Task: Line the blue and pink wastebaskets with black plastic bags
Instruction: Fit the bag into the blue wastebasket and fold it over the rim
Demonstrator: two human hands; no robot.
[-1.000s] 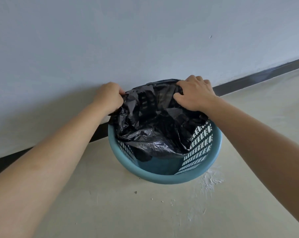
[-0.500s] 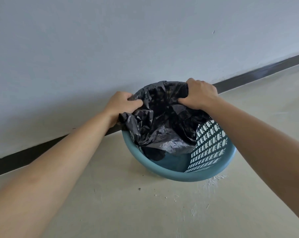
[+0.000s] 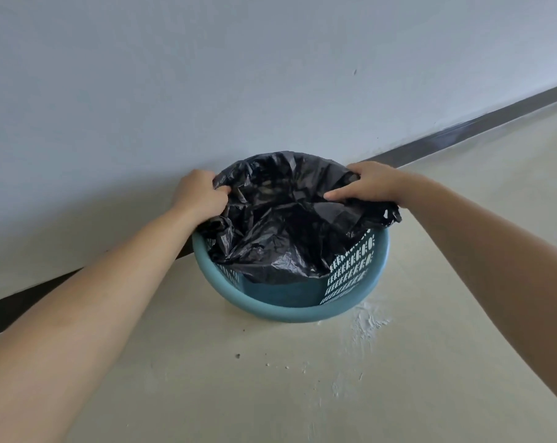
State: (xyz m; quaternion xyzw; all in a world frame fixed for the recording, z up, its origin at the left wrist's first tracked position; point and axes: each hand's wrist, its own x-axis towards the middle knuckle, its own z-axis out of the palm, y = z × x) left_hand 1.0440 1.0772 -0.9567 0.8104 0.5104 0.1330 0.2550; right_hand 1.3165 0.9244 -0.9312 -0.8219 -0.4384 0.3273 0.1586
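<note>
A blue wastebasket (image 3: 280,310) with perforated sides stands on the floor against the wall. A crumpled black plastic bag (image 3: 283,225) sits inside it, its mouth stretched over the far rim and spread wide. My left hand (image 3: 200,195) grips the bag's edge at the far left of the rim. My right hand (image 3: 368,185) holds the bag's edge at the far right, where a flap hangs over the rim. The near rim and near inner wall of the basket are bare. No pink wastebasket is in view.
A pale wall (image 3: 239,75) rises right behind the basket, with a dark baseboard (image 3: 462,129) along its foot. The beige floor (image 3: 270,378) in front carries white scuff marks and a few crumbs.
Both hands have moved apart along the rim, spreading the bag's mouth wider. The bag's right edge now hangs over the rim on the right.
</note>
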